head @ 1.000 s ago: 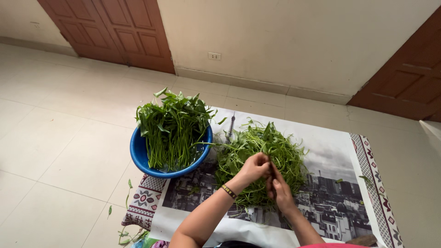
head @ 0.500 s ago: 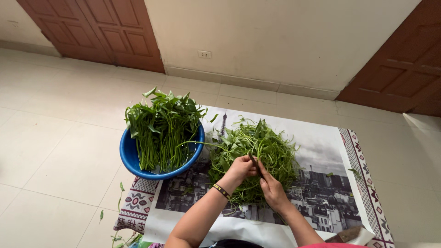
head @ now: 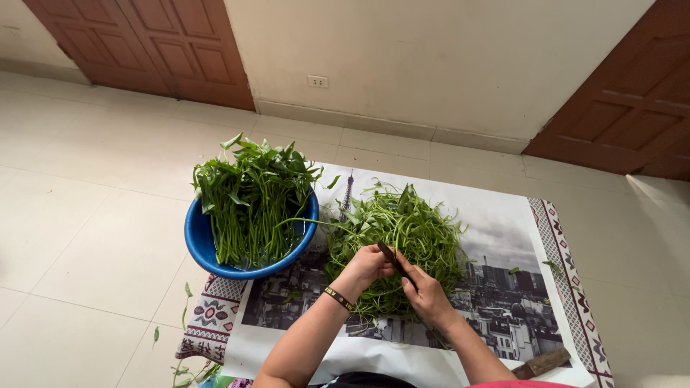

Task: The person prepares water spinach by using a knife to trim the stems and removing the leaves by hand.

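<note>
At the centre of the frame both hands meet over a heap of greens (head: 402, 237) on a printed poster (head: 503, 237). The left hand (head: 366, 267) pinches stems; the right hand (head: 424, 294) grips a dark knife (head: 392, 257) — blade pointing up-left between the hands. Left of the heap, a blue basin (head: 205, 248) holds long-stemmed greens, partly resting on a patterned mat (head: 212, 320). Brown doors stand at the upper corners.

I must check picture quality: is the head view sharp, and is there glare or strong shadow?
Head view: even, soft light; hands and greens are sharp; only faint shadow under the blue bowl; no glare on the floor tiles; straight lines lean slightly towards the edges.
</note>
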